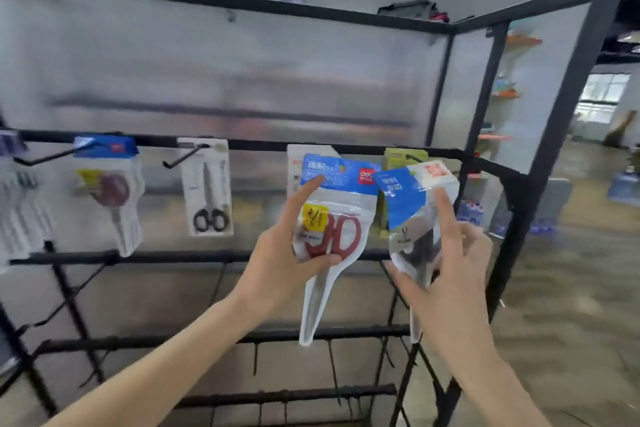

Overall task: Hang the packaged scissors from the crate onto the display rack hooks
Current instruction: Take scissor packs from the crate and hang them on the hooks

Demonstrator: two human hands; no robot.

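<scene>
Left hand [287, 253] grips red scissors pack [332, 218], right hand [450, 267] grips grey pack [412, 215]; headers raised above both grips toward rack hooks [412, 158].

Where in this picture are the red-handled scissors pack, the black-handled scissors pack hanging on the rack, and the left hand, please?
red-handled scissors pack [341, 234], head view, on the red handles.
black-handled scissors pack [210, 217], head view, on the black handles.
left hand [282, 255], head view, on the back of the hand.
</scene>
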